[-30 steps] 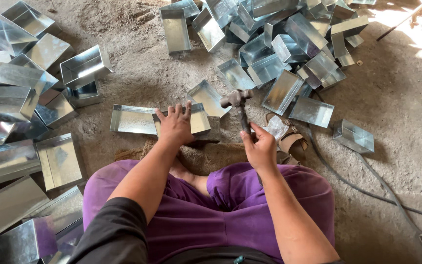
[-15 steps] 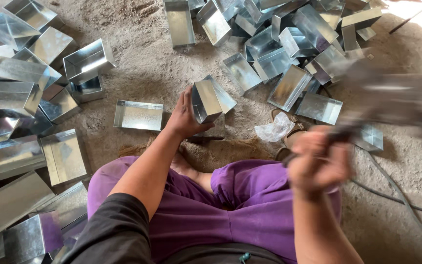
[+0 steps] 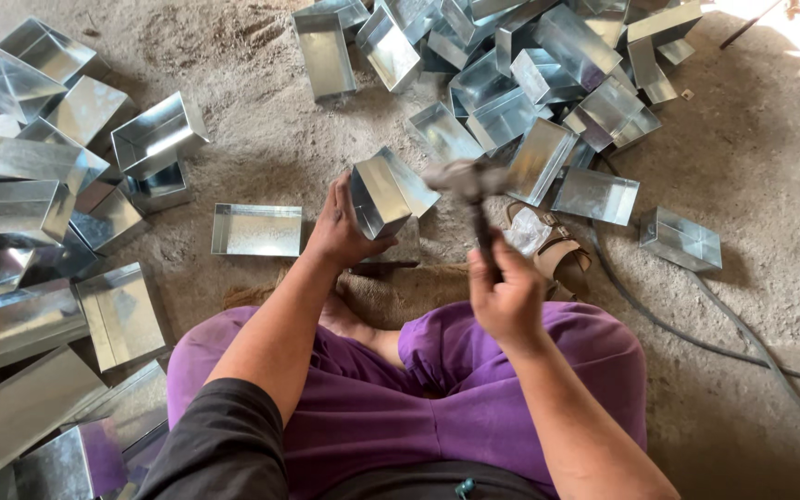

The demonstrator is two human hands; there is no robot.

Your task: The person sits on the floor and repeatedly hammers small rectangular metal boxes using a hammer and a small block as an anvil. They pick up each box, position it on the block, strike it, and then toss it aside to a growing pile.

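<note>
I sit cross-legged on the ground in purple trousers. My left hand [image 3: 337, 227] grips a shiny sheet-metal tray [image 3: 388, 193], tilted on its edge with the open side facing right. My right hand [image 3: 506, 292] is closed around the dark handle of a hammer [image 3: 470, 199]. The hammer's head is blurred and sits just right of the tray's upper rim. A flat block lies under the tray, mostly hidden.
Several metal trays lie piled at the left [image 3: 20, 194] and at the top [image 3: 511, 83]. One tray [image 3: 256, 230] lies flat just left of my hand. A sandal [image 3: 557, 250] and a grey cable [image 3: 696, 324] lie at the right on the dirt floor.
My right hand swung the hammer out to the right and brought it back down beside the tray. My left hand tipped the tray up onto its edge.
</note>
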